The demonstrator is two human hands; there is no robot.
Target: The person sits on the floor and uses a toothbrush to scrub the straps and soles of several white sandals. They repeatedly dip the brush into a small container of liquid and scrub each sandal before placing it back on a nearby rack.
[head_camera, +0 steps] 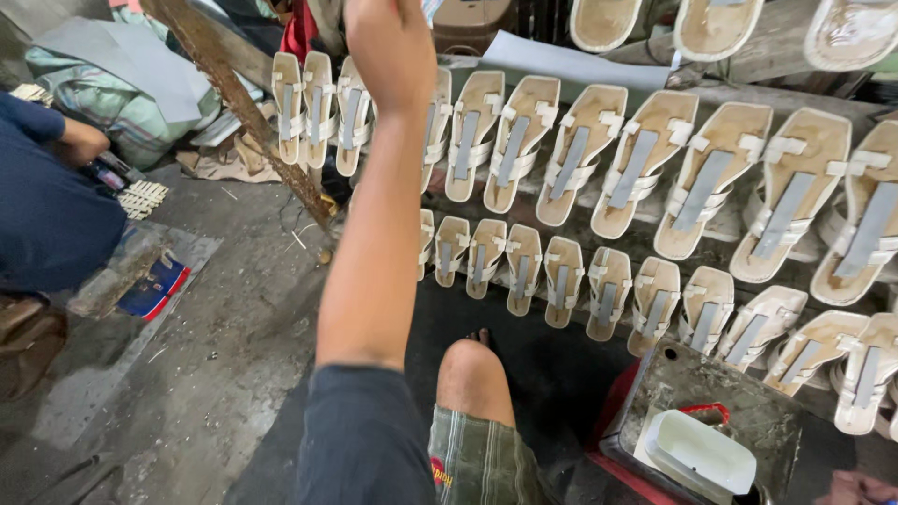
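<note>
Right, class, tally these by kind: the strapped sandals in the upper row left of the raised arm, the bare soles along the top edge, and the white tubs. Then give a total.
Strapped sandals left of the raised arm: 3
Bare soles: 3
White tub: 1
Total: 7

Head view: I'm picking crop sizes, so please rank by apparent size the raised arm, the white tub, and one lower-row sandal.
1. Raised arm, largest, though nearest the camera.
2. White tub.
3. Lower-row sandal, smallest, though it lies farther off.
</note>
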